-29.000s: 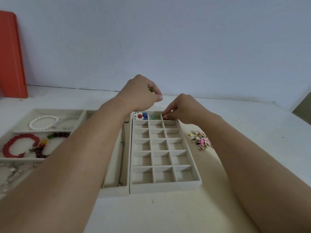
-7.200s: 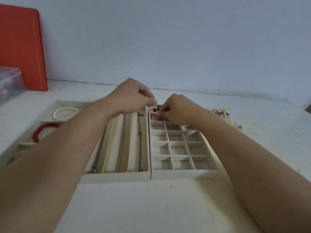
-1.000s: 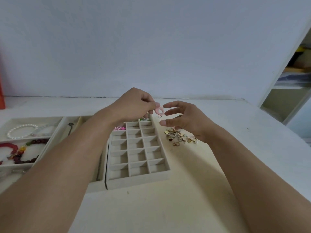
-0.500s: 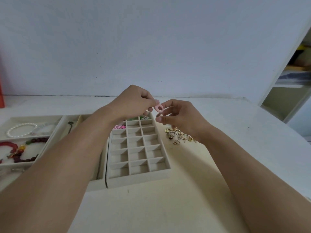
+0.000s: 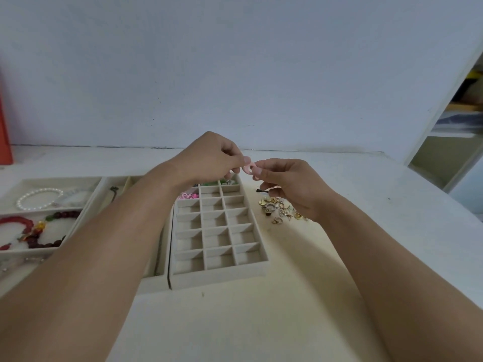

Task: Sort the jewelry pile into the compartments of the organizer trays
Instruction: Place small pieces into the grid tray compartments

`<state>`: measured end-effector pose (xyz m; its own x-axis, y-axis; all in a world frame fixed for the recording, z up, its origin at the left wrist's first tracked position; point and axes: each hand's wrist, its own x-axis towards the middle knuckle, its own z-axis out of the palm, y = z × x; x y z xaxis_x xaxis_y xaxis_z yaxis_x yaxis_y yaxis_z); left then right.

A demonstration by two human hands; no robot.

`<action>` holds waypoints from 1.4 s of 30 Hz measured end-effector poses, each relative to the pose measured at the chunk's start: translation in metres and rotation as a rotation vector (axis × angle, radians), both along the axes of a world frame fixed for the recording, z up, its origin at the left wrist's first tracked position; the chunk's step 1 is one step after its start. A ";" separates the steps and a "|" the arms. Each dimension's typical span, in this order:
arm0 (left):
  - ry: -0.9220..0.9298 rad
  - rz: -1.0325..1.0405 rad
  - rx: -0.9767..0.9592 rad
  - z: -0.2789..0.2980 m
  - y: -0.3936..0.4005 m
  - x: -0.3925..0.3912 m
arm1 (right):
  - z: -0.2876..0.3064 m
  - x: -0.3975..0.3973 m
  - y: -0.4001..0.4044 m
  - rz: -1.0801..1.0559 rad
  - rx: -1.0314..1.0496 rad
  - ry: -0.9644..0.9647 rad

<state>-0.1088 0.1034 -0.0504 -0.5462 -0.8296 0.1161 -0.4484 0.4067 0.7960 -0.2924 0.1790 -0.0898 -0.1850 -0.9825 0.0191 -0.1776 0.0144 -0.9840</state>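
Both hands meet above the far end of the grid tray (image 5: 222, 278), sharing one small pink ring (image 5: 248, 169): your left hand (image 5: 209, 159) pinches its left side between thumb and fingertips, your right hand (image 5: 290, 184) pinches the right side, other fingers curled loosely. Ring is in the air, touching nothing else. Let one hand take it fully before lowering, or it may twist and drop. Pink pieces (image 5: 188, 196) already sit in a far left-column compartment, so that looks like the matching slot; lower straight in and release low so it doesn't bounce into a neighbour. Most grid compartments nearer you look empty. Jewelry pile (image 5: 281, 209) of gold and silver bits lies on the table (image 5: 261, 322) just right of the tray, under your right wrist; keep the wrist lifted so you don't scatter it. Bracelet tray (image 5: 78, 220) at left holds a pearl bracelet (image 5: 39, 198) and red beads (image 5: 15, 222), untouched.
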 end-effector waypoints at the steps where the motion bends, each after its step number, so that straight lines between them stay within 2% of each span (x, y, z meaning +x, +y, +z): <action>1: -0.006 0.009 0.003 0.000 0.001 0.000 | 0.000 0.001 0.001 -0.002 -0.009 0.001; 3: -0.002 0.025 0.028 0.000 0.002 0.001 | 0.002 0.004 0.002 -0.030 -0.040 0.066; 6: 0.021 0.083 0.047 0.002 0.000 0.005 | 0.007 0.012 0.003 -0.076 -0.091 0.290; 9: 0.058 0.164 -0.006 0.005 -0.008 0.016 | 0.017 0.023 -0.007 -0.006 -0.095 0.512; 12: -0.056 0.227 -0.111 0.002 -0.014 0.032 | 0.025 0.039 -0.026 0.061 -0.060 0.754; 17: -0.190 0.298 -0.084 -0.012 -0.029 0.059 | 0.017 0.060 -0.054 0.117 0.049 0.906; 22: -0.315 0.238 0.017 -0.012 -0.029 0.065 | 0.004 0.072 -0.065 0.136 0.116 0.970; 29: -0.492 0.201 0.030 -0.016 -0.028 0.062 | 0.002 0.072 -0.065 0.182 0.104 0.983; 42: -0.539 0.191 -0.013 -0.017 -0.026 0.056 | 0.004 0.072 -0.062 0.189 -0.035 0.971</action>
<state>-0.0524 0.0771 -0.0679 -0.3713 -0.9199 -0.1264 -0.8561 0.2864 0.4303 -0.2208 0.1166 -0.0859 0.0860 -0.9903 0.1089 -0.9040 -0.1235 -0.4093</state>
